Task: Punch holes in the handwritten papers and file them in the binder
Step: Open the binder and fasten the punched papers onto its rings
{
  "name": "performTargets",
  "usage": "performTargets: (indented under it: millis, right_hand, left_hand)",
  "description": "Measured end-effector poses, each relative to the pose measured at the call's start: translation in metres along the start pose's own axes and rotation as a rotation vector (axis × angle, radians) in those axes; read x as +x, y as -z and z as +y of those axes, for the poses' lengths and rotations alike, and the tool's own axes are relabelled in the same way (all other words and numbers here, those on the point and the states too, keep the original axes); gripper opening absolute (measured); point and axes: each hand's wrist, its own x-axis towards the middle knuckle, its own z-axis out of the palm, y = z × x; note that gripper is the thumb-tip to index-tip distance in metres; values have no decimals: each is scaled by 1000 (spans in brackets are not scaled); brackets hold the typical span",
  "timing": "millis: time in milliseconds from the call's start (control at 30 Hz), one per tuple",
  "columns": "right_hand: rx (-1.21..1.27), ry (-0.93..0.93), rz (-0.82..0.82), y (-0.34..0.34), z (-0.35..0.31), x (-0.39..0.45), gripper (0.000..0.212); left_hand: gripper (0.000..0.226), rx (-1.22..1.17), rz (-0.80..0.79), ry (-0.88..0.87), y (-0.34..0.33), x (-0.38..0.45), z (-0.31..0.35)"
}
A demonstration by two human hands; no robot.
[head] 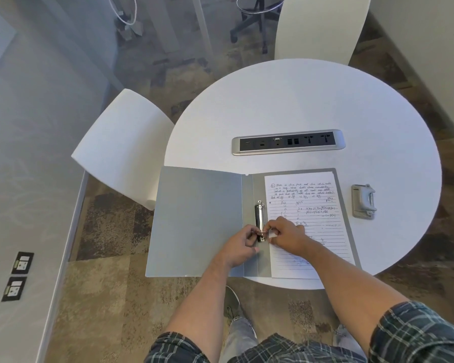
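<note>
Your hands at the binder ring
Left hand [243, 243] and right hand [286, 235] pinch the lower ring [261, 233] of the open grey binder [199, 221]; handwritten lined paper [309, 205] lies right of it.

Rolled plaid sleeves [417, 334], grey trousers [240, 336]

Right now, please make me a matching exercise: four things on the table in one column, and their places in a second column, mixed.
Things:
1. hole punch
2. paper
3. socket strip
4. both hands, left hand and right hand

Places:
A. at the near ring of the binder
B. on the table, right of the binder
C. beyond the binder, set in the table's middle
D. on the binder's right half

Pairs: 1-B, 2-D, 3-C, 4-A
</note>
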Motion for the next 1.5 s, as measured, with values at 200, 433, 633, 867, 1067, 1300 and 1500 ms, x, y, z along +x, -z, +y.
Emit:
performTargets:
  millis: [200,433,633,867,1067,1300,1500]
  right_hand:
    - [4,-6,-18,1,-3,-1,26]
    - [14,0,-39,3,0,-1,32]
    - [25,24,-52,7,6,2,39]
    - [-1,49,-84,9,9,0,48]
    - [54,151,-40,9,30,-28,61]
    - [-112,-197,498,29,59,-65,69]
    - [-85,-503,496,40,70,-83,63]
  left_hand:
    - [40,-90,24,9,0,-2,4]
    - [40,-197,34,5,1,-3,3]
    - [39,-259,48,11,-1,-2,4]
    - [41,-127,119,12,-2,-12,11]
    - [39,-37,426,-44,-27,-35,29]
    - [11,334,495,-72,-69,-43,45]
    - [43,521,311,-34,-83,-39,56]
